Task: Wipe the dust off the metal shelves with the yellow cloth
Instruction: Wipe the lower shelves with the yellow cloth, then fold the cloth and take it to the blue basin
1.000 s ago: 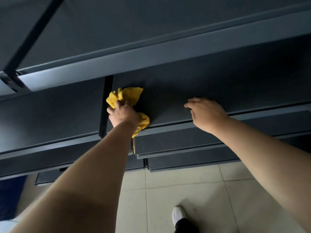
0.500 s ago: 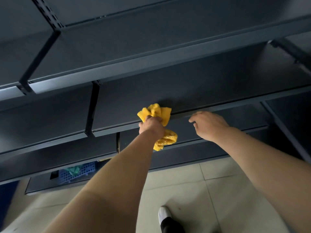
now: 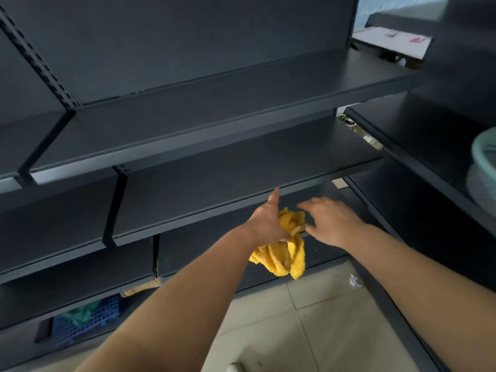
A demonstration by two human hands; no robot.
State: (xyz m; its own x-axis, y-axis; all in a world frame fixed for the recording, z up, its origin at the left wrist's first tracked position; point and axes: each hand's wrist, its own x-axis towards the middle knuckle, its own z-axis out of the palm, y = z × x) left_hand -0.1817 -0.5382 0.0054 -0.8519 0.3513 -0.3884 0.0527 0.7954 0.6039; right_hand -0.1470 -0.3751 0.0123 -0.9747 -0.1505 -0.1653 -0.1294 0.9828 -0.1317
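Observation:
Dark metal shelves (image 3: pixel 220 173) rise in tiers in front of me. My left hand (image 3: pixel 265 221) holds the crumpled yellow cloth (image 3: pixel 284 256) just below the front edge of the middle shelf, one finger pointing up at that edge. Most of the cloth hangs down from the hand. My right hand (image 3: pixel 330 221) is close beside it on the right, fingers spread and touching the top of the cloth.
A second shelf unit (image 3: pixel 429 135) meets this one at the right, with a pale green basin (image 3: pixel 485 157) on it. A blue crate (image 3: pixel 88 318) sits under the lowest shelf at left. Tiled floor (image 3: pixel 322 318) lies below, with a paper scrap (image 3: pixel 354 281).
My left hand has come off the shelf with the cloth and moved right and lower. My right hand has left the shelf edge and reached the cloth. The view has swung right.

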